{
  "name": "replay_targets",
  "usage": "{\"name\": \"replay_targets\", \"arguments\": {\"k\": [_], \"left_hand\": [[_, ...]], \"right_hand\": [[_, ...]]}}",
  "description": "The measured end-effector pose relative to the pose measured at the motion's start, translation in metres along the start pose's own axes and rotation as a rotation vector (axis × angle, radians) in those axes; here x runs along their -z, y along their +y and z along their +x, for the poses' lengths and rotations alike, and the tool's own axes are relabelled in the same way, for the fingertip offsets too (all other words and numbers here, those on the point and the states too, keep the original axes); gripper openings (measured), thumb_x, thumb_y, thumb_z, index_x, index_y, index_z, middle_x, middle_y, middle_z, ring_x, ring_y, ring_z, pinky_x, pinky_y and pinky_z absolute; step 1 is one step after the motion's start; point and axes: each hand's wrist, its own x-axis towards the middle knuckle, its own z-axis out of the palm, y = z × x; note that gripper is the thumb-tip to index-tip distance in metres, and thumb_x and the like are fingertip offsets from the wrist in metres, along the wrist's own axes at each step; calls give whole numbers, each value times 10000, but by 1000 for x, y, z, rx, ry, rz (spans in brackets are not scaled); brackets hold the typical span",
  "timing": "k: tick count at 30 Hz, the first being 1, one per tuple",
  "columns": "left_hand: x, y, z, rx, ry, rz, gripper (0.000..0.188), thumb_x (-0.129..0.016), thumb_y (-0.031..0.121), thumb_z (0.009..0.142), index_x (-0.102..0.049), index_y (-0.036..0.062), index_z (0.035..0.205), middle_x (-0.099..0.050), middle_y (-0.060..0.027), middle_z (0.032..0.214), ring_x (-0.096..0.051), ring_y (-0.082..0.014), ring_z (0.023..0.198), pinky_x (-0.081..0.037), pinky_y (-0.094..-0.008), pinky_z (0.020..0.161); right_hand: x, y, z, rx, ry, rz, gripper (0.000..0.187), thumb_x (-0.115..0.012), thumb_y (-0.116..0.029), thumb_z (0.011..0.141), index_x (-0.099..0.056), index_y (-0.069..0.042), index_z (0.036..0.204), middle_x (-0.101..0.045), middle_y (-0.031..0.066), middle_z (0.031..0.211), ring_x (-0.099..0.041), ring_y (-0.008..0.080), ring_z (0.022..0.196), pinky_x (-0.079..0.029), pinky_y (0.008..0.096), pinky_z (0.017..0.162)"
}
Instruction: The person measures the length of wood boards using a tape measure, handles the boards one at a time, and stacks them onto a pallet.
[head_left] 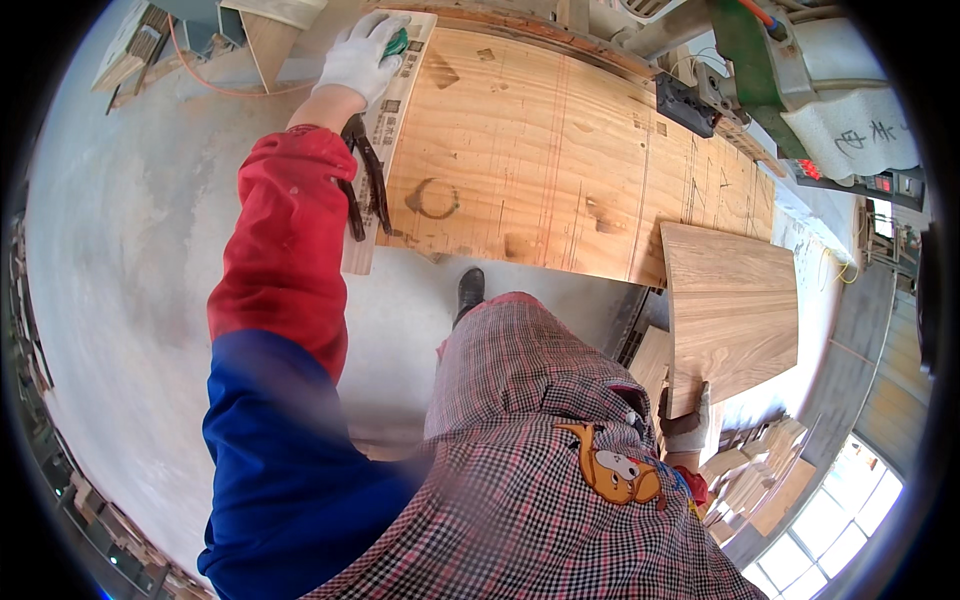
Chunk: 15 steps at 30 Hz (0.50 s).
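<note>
At the table's far left corner, my left hand (362, 60), in a white glove, is closed round a small green thing (397, 42) whose kind I cannot make out. Just below that wrist a dark tool with two long handles (370, 180), much like pincers, lies over the pale printed strip (388, 120) along the table's left edge. Low on the right, my gloved right hand (687, 425) grips the near edge of a brown wood-grain board (735, 310). That board is tilted, with its far end against the right part of the wooden tabletop (520, 150).
Machine parts, including a green frame (748, 55) and a black block (685, 105), reach over the table's far right. Stacked wood pieces (755, 465) stand at the lower right. An orange hose (215, 82) runs across the floor at the far left, near leaning boards (268, 45).
</note>
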Motion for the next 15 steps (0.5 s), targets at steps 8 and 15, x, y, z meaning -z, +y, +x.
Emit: {"name": "replay_targets", "arguments": {"k": [8, 15], "left_hand": [[4, 2, 0, 10, -27, -10, 542, -592, 226, 808, -437, 246, 1327, -426, -102, 1362, -425, -380, 1204, -373, -439, 1017], [8, -19, -1, -28, -33, 157, 628, -609, 280, 781, -399, 163, 1361, -372, -154, 1403, -366, -365, 1264, -319, -431, 1050]], "right_hand": [[-7, 11, 1, 169, 74, -109, 399, -547, -426, 902, -550, -166, 1205, -611, 49, 1128, -588, 223, 984, -511, 383, 777], [-38, 4, -6, 32, -32, 145, 429, -555, -345, 915, -520, -73, 1245, -585, 69, 1216, -555, 231, 1116, -468, 385, 934]]}}
